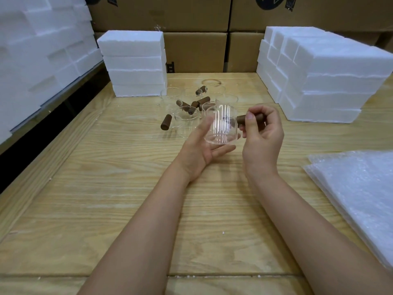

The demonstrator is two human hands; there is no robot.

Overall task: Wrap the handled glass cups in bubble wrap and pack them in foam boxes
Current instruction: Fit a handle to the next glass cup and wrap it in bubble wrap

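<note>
- my right hand pinches the brown handle of a glass cup, with thumb and fingers curled round it.
- the cup is upright in the air above the wooden table, between my two hands.
- my left hand is open, palm up and fingers straight, just under and behind the cup. it may touch the glass, but that is hard to see through the clear side.
- more cups with brown handles stand in a bunch on the table behind it.
- a stack of white foam boxes is at the back left, and a bigger stack is on the right.
- sheets of bubble wrap lie flat on the table near my right arm.
- cardboard boxes stand at the back.
</note>
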